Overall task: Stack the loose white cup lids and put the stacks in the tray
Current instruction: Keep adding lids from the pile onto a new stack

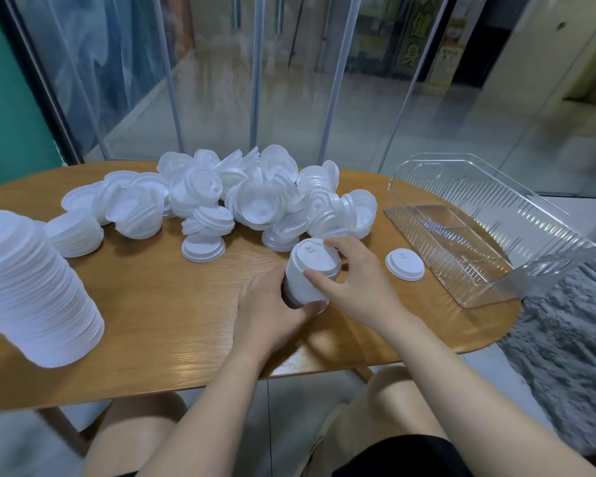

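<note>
At the left edge of the oval wooden surface [172,342] a tall stack of lids [35,290] stands tilted, with bare wood open between it and the hands, and a loose pile of lids [241,197] lies along the far side before glass panels [221,74]. Near the middle, the left hand [272,315] grips the bottom of a short lid stack [310,273] leaning away, while the right hand [355,273] curls round its top. Just right lies a single lid [405,264], beside the clear tray [489,222] overhanging the right edge.

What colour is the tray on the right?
The tray is clear, ribbed plastic; head view.
</note>
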`<state>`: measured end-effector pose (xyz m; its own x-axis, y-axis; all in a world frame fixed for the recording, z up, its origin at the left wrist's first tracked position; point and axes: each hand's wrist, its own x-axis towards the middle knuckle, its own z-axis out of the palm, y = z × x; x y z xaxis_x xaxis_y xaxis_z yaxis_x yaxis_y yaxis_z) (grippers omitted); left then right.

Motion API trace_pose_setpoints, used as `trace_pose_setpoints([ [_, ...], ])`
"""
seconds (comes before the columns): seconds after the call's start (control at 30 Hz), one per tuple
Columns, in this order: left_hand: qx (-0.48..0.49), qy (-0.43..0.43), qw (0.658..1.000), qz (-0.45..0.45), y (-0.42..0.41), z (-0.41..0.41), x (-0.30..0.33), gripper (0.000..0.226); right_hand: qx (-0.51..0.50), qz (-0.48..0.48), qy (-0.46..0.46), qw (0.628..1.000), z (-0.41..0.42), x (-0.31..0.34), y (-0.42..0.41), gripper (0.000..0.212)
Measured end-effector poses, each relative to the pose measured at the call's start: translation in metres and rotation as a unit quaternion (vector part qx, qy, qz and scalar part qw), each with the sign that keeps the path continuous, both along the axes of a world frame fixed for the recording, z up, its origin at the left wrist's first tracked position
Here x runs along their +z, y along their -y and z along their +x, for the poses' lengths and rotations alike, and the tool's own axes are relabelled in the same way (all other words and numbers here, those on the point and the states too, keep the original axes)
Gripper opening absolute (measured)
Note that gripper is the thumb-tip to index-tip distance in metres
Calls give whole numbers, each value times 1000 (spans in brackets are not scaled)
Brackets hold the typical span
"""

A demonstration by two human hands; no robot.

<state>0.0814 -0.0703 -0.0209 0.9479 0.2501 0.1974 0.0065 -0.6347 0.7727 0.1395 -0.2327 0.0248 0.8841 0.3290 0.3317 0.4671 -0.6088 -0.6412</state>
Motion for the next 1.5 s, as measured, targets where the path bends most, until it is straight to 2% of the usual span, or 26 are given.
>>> trace_pose_setpoints([
  [0.17, -4, -2, 1000, 0, 0, 0, 0, 61, 10, 22, -2, 1000, -1, -5, -1, 61],
  [0.33, 2, 0, 1000, -2, 0, 0, 0, 54, 36, 32, -35, 998, -3, -7, 17, 82],
  [0.43, 1, -1, 1000, -5, 0, 0, -2, 51, -43, 58, -10, 997, 15, -3, 58, 66],
  [0.5, 0, -1, 1000, -2, 0, 0, -2, 52, -129, 31, -13, 991, 32, -7, 92, 57],
  [0.57, -3, -2, 1000, 1, 1, 1, -2, 54, -175, -20, -43, 984, 45, -19, 116, 59],
  [0.73, -3, -17, 1000, 8, 0, 0, -1, 57, -201, -59, -76, 975, 62, -49, 130, 62],
  [0.87, 1, -28, 1000, 13, 1, 0, 0, 59, -221, -47, -79, 971, 70, -54, 130, 47],
  [0.93, 5, -29, 999, 12, 2, 0, 1, 58, -227, -42, -78, 970, 70, -53, 129, 51],
  [1.03, 11, -29, 999, 7, 3, -2, 2, 54, -223, -12, -73, 972, 66, -46, 124, 64],
  [1.17, 8, -27, 999, 17, 3, -1, 3, 56, -194, 53, -24, 979, 51, -17, 103, 66],
  [1.3, 8, -26, 1000, 14, 3, -2, 4, 55, -122, 119, -23, 985, 21, 9, 72, 65],
  [1.4, 8, -24, 999, 20, 4, -3, 6, 57, -53, 123, -23, 991, 3, 21, 51, 67],
  [1.5, 7, -32, 999, 22, 4, -4, 8, 59, -2, 79, 1, 997, -1, 24, 34, 68],
])
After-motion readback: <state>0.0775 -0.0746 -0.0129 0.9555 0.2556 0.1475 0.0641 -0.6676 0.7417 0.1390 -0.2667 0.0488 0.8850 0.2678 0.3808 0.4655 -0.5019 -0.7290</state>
